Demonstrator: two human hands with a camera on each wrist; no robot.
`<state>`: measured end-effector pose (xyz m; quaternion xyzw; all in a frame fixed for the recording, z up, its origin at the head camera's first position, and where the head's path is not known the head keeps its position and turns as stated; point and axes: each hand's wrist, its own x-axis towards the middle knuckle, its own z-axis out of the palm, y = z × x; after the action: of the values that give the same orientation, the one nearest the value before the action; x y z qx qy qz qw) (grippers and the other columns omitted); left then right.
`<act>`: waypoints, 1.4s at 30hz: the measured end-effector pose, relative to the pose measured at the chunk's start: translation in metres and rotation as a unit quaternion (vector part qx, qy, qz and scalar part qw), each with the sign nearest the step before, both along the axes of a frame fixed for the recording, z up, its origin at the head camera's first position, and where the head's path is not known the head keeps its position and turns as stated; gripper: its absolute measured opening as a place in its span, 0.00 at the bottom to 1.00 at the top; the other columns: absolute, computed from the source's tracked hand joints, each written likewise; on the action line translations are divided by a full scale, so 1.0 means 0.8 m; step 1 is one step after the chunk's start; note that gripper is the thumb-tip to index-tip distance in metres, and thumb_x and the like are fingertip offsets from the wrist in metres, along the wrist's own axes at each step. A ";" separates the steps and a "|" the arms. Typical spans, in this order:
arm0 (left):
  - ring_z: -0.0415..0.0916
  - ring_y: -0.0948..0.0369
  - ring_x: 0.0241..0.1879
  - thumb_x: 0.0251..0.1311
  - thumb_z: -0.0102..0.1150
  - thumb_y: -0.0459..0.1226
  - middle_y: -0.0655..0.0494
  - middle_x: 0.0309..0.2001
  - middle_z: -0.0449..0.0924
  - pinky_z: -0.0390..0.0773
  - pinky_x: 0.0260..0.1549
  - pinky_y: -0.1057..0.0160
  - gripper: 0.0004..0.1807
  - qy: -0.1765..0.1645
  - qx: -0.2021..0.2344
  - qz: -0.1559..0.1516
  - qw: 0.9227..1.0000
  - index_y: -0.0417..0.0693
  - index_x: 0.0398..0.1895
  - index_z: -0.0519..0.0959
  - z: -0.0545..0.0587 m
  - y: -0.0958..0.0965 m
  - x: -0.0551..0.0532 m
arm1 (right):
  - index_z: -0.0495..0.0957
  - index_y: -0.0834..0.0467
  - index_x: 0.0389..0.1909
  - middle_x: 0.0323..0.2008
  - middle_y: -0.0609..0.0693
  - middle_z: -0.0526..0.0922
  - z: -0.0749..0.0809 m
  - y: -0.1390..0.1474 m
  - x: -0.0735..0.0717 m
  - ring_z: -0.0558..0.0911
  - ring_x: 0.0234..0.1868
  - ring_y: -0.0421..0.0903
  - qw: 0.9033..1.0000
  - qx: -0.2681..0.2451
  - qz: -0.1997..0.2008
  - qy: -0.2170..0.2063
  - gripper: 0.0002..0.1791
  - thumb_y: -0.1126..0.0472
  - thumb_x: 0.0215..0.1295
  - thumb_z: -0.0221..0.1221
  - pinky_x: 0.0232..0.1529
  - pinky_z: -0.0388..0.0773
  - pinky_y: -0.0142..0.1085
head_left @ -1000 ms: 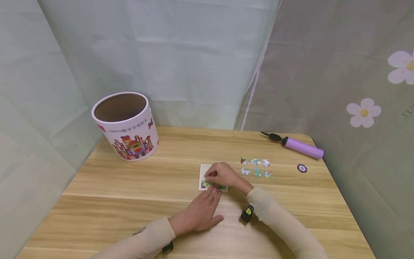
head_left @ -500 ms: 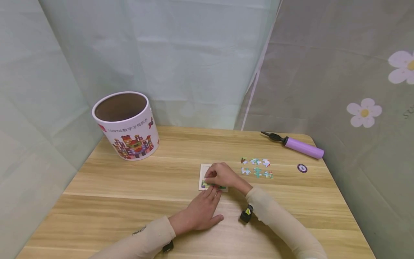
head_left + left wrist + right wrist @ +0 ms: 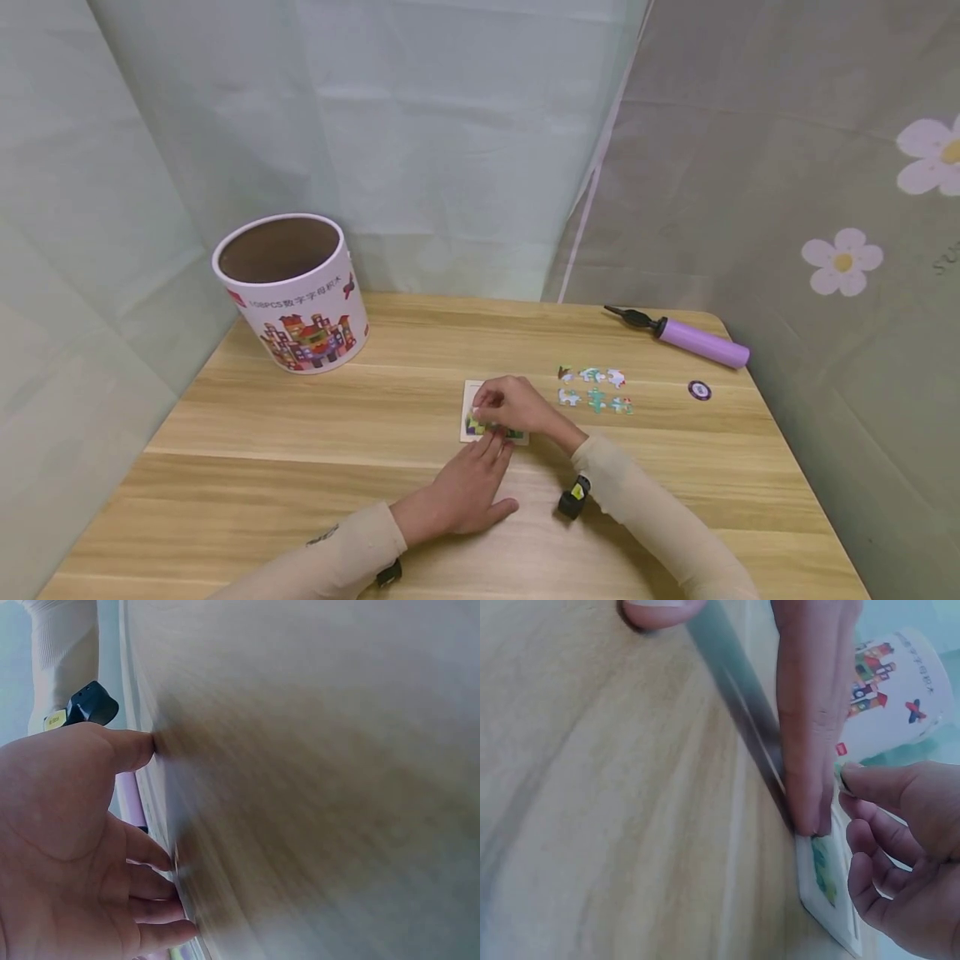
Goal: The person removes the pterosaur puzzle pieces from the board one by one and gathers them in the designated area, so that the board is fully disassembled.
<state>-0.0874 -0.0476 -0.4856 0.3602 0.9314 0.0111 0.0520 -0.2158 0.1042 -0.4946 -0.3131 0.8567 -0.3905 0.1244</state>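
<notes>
A small pale puzzle board (image 3: 467, 400) lies on the table, its near strip filled with green and purple picture pieces. My left hand (image 3: 468, 492) lies flat at its near edge, straight fingertips pressing on the border and thumb spread on the table. Over the board, my right hand (image 3: 516, 406) pinches a small puzzle piece (image 3: 843, 782) between thumb and index finger, low above the left side of the filled strip. The right hand covers much of the board in the head view. Several loose jigsaw pieces (image 3: 596, 399) lie in two rows to the right.
A large white printed bucket (image 3: 318, 312) stands at the back left of the wooden table (image 3: 300, 467). At the back right lies a purple hand pump (image 3: 701, 343), with a round dark chip (image 3: 700, 390) in front of it. Curtains hang behind and beside the table.
The right fingertips have shifted very slightly to the left over the board with the puzzle piece. The left hand stays in place, and the loose pieces lie as before.
</notes>
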 end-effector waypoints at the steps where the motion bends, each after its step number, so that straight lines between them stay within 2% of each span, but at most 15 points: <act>1: 0.57 0.45 0.77 0.73 0.50 0.58 0.35 0.76 0.59 0.63 0.73 0.52 0.43 -0.002 0.002 0.001 1.000 0.32 0.75 0.63 0.000 0.000 0.000 | 0.85 0.51 0.35 0.29 0.38 0.85 0.000 0.002 -0.001 0.82 0.33 0.35 1.000 -0.003 -0.003 0.004 0.02 0.58 0.66 0.68 0.40 0.80 0.32; 6: 0.59 0.45 0.76 0.72 0.51 0.58 0.35 0.75 0.61 0.65 0.72 0.51 0.43 0.000 0.006 0.007 1.000 0.32 0.74 0.64 -0.002 0.001 0.001 | 0.85 0.52 0.36 0.30 0.39 0.85 0.002 0.018 -0.006 0.82 0.35 0.36 0.999 -0.022 -0.013 0.029 0.04 0.56 0.68 0.67 0.42 0.81 0.33; 13: 0.59 0.45 0.76 0.73 0.49 0.59 0.35 0.76 0.59 0.65 0.71 0.50 0.43 -0.004 0.007 0.009 1.000 0.33 0.75 0.63 -0.003 -0.001 0.002 | 0.86 0.53 0.37 0.31 0.41 0.86 0.006 0.051 -0.010 0.81 0.34 0.37 0.998 -0.030 -0.039 0.042 0.03 0.58 0.68 0.67 0.42 0.81 0.33; 25: 0.58 0.44 0.76 0.73 0.48 0.60 0.35 0.77 0.58 0.64 0.72 0.50 0.43 -0.006 0.007 0.013 1.000 0.34 0.76 0.63 -0.003 -0.001 0.001 | 0.87 0.52 0.36 0.30 0.40 0.86 0.010 0.118 0.003 0.82 0.34 0.38 0.993 -0.023 -0.106 0.049 0.04 0.57 0.66 0.68 0.40 0.81 0.35; 29: 0.58 0.44 0.76 0.73 0.47 0.60 0.36 0.77 0.58 0.64 0.72 0.51 0.43 -0.003 0.002 0.015 1.000 0.35 0.76 0.62 -0.003 -0.001 0.001 | 0.87 0.54 0.36 0.31 0.40 0.86 0.009 0.139 0.007 0.82 0.34 0.37 0.991 -0.016 -0.116 0.058 0.05 0.56 0.66 0.69 0.40 0.81 0.35; 35: 0.58 0.44 0.76 0.73 0.47 0.60 0.35 0.77 0.58 0.64 0.72 0.51 0.43 -0.002 0.004 0.012 1.000 0.35 0.76 0.62 -0.005 -0.001 0.000 | 0.88 0.54 0.36 0.30 0.41 0.86 0.007 0.162 0.015 0.81 0.33 0.38 0.989 -0.005 -0.132 0.069 0.03 0.60 0.64 0.70 0.39 0.80 0.34; 42: 0.58 0.45 0.76 0.74 0.47 0.59 0.36 0.77 0.58 0.64 0.72 0.51 0.42 0.001 0.001 0.006 1.000 0.34 0.76 0.63 -0.003 -0.001 0.000 | 0.88 0.52 0.36 0.29 0.40 0.85 -0.002 0.178 0.020 0.81 0.32 0.38 0.986 0.013 -0.155 0.056 0.03 0.60 0.62 0.71 0.38 0.79 0.33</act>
<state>-0.0873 -0.0483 -0.4883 0.3546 0.9336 0.0117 0.0504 -0.2000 0.2466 -0.4958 -0.1967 0.9054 -0.3757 0.0181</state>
